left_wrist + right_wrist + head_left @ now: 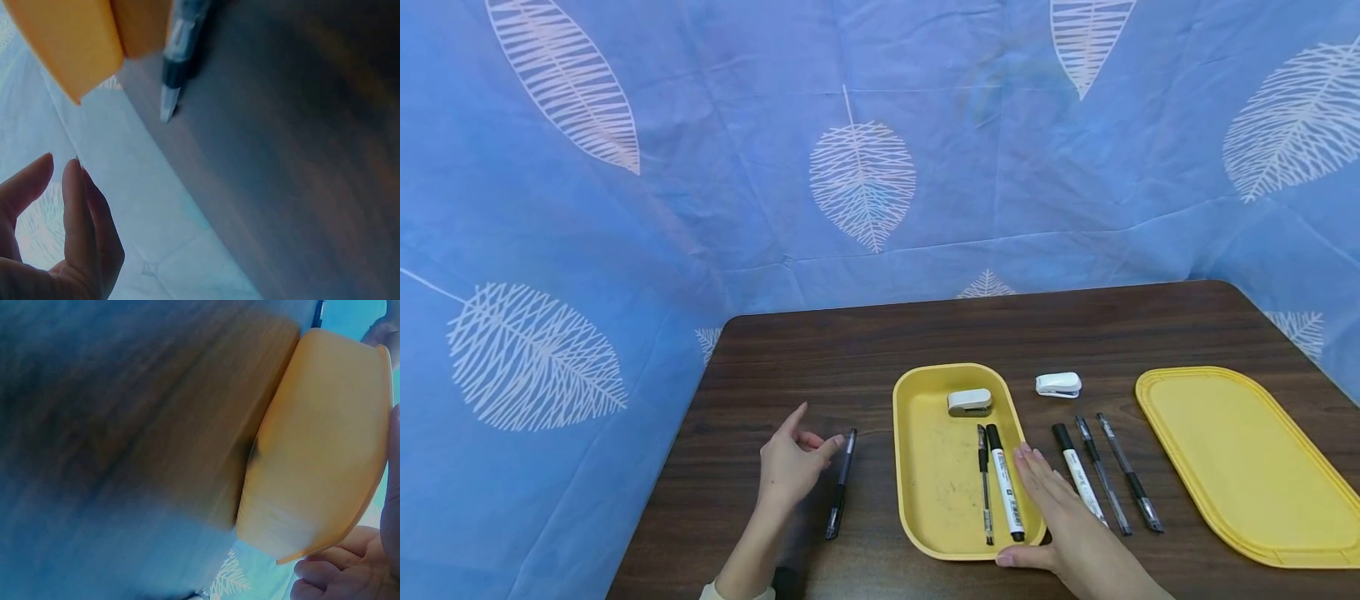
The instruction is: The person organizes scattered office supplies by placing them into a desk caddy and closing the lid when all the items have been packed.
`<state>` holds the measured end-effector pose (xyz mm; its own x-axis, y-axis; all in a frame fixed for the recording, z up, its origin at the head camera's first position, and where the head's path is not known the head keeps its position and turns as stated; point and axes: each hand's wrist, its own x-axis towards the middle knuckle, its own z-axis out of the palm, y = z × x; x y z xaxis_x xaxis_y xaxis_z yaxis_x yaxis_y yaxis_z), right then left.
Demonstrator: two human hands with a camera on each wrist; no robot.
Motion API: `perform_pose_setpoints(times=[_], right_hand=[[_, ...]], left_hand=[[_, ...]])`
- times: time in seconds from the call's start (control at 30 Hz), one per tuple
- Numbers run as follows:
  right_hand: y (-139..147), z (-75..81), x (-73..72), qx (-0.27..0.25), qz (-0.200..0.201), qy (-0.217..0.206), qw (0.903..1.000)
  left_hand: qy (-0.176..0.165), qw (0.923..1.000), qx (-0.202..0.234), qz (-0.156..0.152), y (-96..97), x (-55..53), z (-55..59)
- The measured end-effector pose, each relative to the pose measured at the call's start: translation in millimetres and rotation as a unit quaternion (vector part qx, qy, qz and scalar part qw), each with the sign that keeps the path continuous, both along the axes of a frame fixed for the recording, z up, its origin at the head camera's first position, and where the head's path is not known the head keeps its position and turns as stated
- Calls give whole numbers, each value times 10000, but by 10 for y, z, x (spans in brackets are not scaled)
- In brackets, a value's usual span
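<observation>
Brown wood-grain tabletop (pixel 700 492) lies beneath the left hand (pixel 792 462), whose thumb and index finger stand apart, holding nothing. A slim black-and-clear plastic pen (pixel 842 485) lies just right of that thumb's tip. Farther right, the right hand (pixel 1060 517), thumb and fingers spread, touches the rounded yellow plastic tray (pixel 925 492) at its right rim.

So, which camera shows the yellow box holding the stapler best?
The head view: it shows the yellow box almost whole, inside included. The left wrist view catches only an outer part; the right wrist view, its outer side.
</observation>
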<state>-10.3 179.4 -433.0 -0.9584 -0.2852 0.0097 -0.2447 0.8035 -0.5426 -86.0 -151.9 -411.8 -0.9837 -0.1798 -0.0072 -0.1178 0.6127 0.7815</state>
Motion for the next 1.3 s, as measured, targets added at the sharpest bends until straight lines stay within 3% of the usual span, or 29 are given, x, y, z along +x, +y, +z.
perform_pose_setpoints(times=[0.6,0.87,1.3], right_hand=[[3,5,-9,-103,21,-70,9999],[-1,14,-13,-92,5,-126,9999],[3,11,-7,-75,45,-40,10000]], left_hand=[[-267,9996,-77,59,-5,71,-215],[-271,9991,-313,77,32,92,-228],[-572,9977,-341,124,62,95,-269]])
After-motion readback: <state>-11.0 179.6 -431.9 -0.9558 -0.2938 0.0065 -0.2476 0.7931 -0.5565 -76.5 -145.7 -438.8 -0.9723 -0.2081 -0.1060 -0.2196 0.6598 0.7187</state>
